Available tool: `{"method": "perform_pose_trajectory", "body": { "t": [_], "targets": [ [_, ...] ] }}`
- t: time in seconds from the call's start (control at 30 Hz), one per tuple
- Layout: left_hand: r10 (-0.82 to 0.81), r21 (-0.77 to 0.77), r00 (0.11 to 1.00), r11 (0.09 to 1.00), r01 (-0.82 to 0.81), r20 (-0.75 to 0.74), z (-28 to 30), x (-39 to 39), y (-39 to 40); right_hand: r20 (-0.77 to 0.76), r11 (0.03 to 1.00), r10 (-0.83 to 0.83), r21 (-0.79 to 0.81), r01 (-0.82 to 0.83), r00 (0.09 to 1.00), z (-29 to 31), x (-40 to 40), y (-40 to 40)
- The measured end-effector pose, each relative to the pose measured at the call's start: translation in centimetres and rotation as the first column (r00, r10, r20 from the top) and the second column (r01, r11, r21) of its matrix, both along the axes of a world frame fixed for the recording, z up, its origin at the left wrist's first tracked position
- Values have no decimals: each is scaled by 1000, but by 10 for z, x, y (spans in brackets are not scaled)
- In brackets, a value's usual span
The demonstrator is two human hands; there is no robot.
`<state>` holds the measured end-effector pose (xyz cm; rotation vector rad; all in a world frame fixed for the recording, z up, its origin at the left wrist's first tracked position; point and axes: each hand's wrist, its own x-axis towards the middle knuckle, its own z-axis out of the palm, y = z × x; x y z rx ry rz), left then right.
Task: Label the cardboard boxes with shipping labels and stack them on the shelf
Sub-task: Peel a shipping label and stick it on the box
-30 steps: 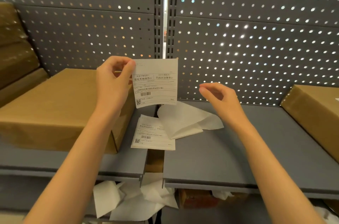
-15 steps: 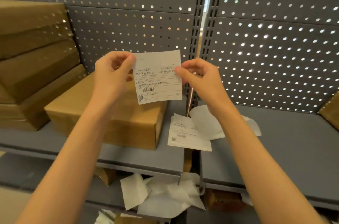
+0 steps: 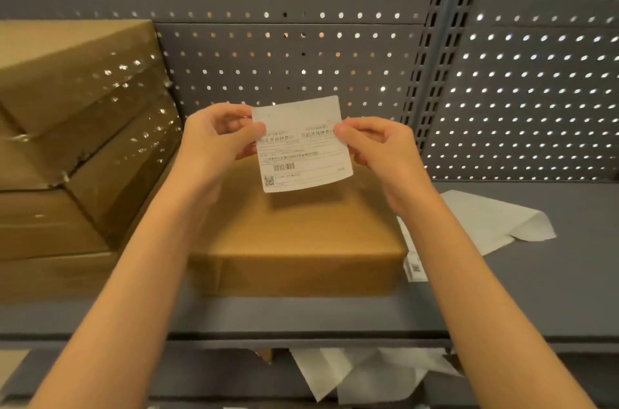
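While the head view shows the left hand [image 3: 217,137] and right hand [image 3: 375,147] each pinching an edge of the shipping label [image 3: 301,144] above the bare cardboard box [image 3: 294,234] on the shelf [image 3: 536,291], sticking and stacking onto the left-hand pile [image 3: 67,140] remain

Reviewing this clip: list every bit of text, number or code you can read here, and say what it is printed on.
Shipping label, pinched by left hand and right hand: two headings of Chinese characters, the left ending in "01"; otherwise too blurred to quote. Barcode and QR code lower left; digits unreadable.
Label on the shelf beside the cardboard box: QR code only; print too small.
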<state>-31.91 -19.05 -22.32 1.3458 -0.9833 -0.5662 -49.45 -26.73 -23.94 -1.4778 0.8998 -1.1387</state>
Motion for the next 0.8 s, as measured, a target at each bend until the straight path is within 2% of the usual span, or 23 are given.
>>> {"method": "perform_pose_trajectory", "body": {
  "t": [0.2, 0.43, 0.6, 0.8],
  "targets": [
    [16, 170, 998, 985, -25, 55, -7, 14, -6, -50, 994, -96, 50, 99, 994, 1, 10, 7],
    [-4, 231, 994, 973, -20, 106, -22, 16, -14, -252, 987, -162, -56, 153, 954, -15, 10, 6],
    [-3, 280, 988, 959, -41, 155, -31, 20, -22, -359, 975, -224, -73, 212, 906, -22, 9, 3],
    [-1, 329, 967, 940, -86, 255, -35, 23, -26, -480, 975, -220, -141, 173, 849, -20, 15, 2]
  ]
}}
